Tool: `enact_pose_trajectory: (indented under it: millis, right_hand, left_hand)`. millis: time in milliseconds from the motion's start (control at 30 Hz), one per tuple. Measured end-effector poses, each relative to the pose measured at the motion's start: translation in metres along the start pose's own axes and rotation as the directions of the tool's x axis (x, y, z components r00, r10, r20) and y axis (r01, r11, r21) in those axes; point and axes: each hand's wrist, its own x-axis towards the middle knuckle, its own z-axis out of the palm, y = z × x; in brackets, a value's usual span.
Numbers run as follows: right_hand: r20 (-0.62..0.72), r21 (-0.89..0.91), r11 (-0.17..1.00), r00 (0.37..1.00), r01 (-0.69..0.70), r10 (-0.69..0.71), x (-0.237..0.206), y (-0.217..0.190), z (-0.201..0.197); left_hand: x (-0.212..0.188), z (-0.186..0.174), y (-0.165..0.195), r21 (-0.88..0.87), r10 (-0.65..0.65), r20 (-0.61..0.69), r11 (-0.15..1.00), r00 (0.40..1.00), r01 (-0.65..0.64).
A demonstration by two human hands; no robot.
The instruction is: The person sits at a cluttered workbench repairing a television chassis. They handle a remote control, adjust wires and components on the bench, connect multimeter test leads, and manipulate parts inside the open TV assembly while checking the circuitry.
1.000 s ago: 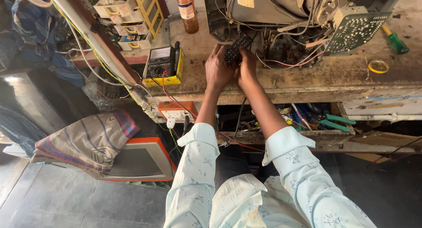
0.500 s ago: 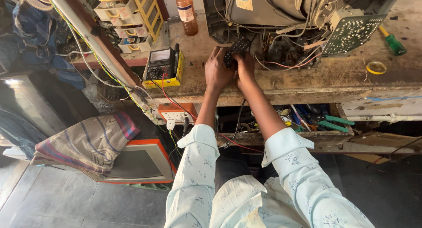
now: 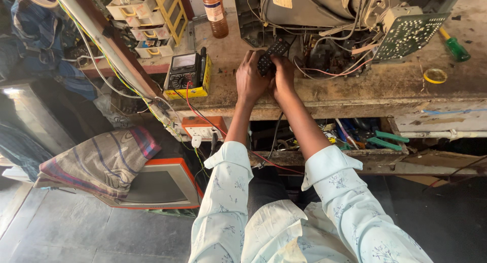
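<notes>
Remote control: a dark, button-covered handset [image 3: 269,57] is gripped between both hands at the front edge of the workbench, its far end tilted up toward the opened television.
Left hand: the left hand [image 3: 249,80] wraps the handset's left side, fingers curled closed around it.
Right hand: the right hand [image 3: 283,76] presses in from the other side, fingers bent tight on the handset; I cannot tell which buttons the thumbs cover.
Grip risk: both hands squeeze one small thing over the bench edge, so I judge a slip would send it down into the cluttered tray of tools [image 3: 378,138] below.
Television chassis: the opened set [image 3: 324,19] sits just beyond the knuckles, with loose wires [image 3: 335,65] spilling out near the right hand. A forward lurch could snag them or touch bare parts, which looks the gravest hazard to me.
Circuit board: a green perforated board [image 3: 408,34] leans upright at the set's right side; a tug on the wiring could tip it.
Multimeter: a yellow-cased meter [image 3: 186,75] lies left of the left hand, its red lead [image 3: 203,113] trailing over the bench edge past the forearm, where a sleeve could catch it.
Socket box: an orange socket box [image 3: 203,128] hangs under the bench, near the left elbow.
Bottle: a brown bottle [image 3: 215,12] stands at the back, well apart from the hands; a knock could spill it toward the set.
Workbench: the worn wooden top [image 3: 355,93] is scarred and crowded.
</notes>
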Motion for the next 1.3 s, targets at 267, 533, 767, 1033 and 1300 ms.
enact_pose_trajectory:
  millis: [267, 533, 767, 1033, 1300]
  right_hand:
    - [-0.15, -0.076, 0.995, 0.988, -0.06, 0.048, 0.007, -0.005, 0.021]
    - [-0.08, 0.122, 0.989, 0.993, -0.081, 0.091, 0.021, -0.011, 0.039]
    - [-0.029, 0.14, 0.989, 0.999, -0.038, 0.042, 0.023, -0.007, 0.03]
    - [-0.043, 0.102, 0.986, 0.99, -0.133, 0.138, 0.014, -0.011, 0.028]
    - [-0.098, -0.007, 0.999, 0.994, -0.052, 0.051, 0.016, -0.015, 0.03]
  left_hand:
    - [0.0, 0.0, -0.003, 0.079, -0.076, 0.032, 0.994, 0.997, 0.073]
    - [0.002, -0.003, -0.01, 0.043, -0.034, -0.012, 0.998, 0.999, 0.035]
    - [-0.001, -0.003, -0.005, 0.034, -0.03, -0.013, 0.999, 0.999, 0.03]
    - [-0.004, -0.01, 0.007, 0.044, -0.041, 0.009, 0.998, 0.999, 0.04]
    - [-0.002, -0.009, 0.01, 0.037, -0.028, 0.025, 0.999, 0.999, 0.027]
